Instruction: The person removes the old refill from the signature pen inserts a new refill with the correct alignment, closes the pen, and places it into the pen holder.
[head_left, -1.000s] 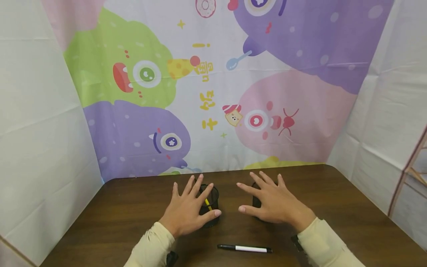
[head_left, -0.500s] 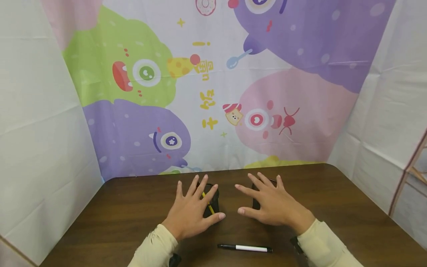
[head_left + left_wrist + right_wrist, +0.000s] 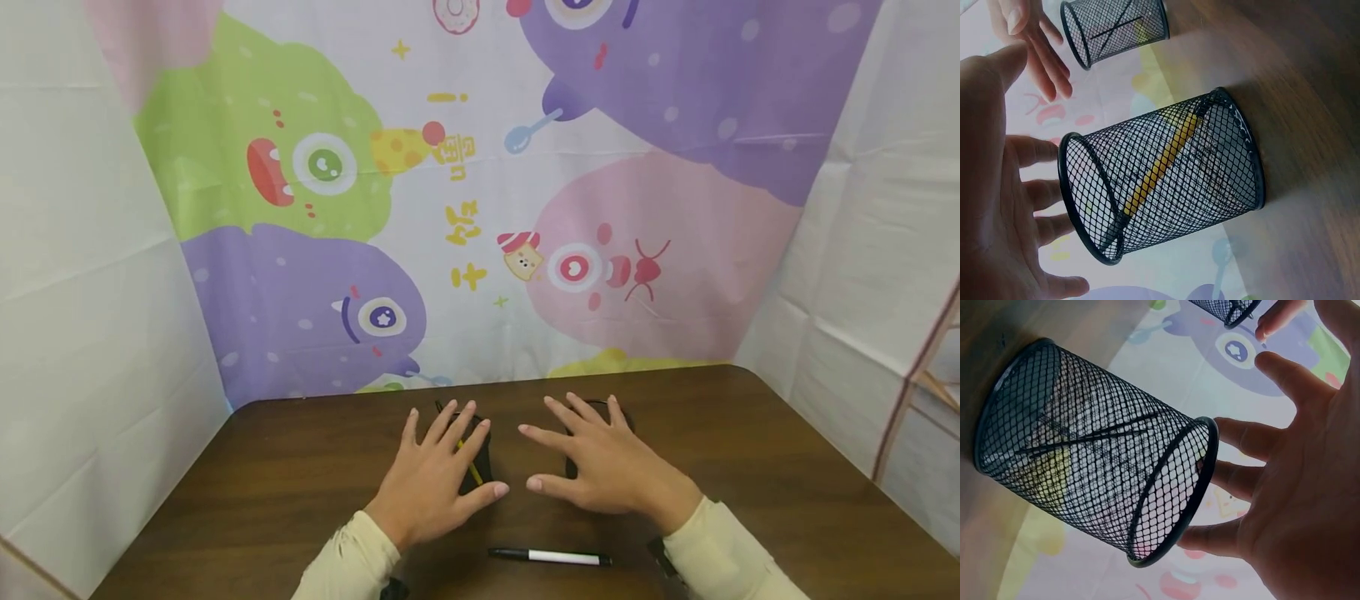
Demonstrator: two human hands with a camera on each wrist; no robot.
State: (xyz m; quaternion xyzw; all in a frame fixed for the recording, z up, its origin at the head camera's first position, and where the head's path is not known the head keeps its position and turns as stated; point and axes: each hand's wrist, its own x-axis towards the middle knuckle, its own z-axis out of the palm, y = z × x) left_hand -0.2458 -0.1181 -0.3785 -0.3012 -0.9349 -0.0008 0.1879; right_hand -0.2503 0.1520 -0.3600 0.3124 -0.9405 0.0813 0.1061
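My left hand (image 3: 437, 479) hovers palm down, fingers spread, over a black mesh pen cup (image 3: 1185, 181) that stands upright on the table. A yellow pen with dark ends (image 3: 1161, 165) leans inside that cup. Spread the same way, my right hand (image 3: 615, 467) is over a second black mesh pen cup (image 3: 1091, 450), whose rim lies near the fingertips in the right wrist view. In the head view the hands hide much of both cups. Neither hand holds anything. Between the forearms, nearer to me, lies a white marker with black ends (image 3: 551, 557).
The dark wood table (image 3: 300, 467) has rounded far corners. Behind it hangs a cloth printed with cartoon monsters (image 3: 480, 350), and white cloth walls (image 3: 97, 317) close in both sides. A wooden frame (image 3: 911, 392) shows at the far right.
My left hand has shifted slightly right over its cup, and my right hand has drifted slightly left. Fingers stay spread; the cups and marker stay in place.
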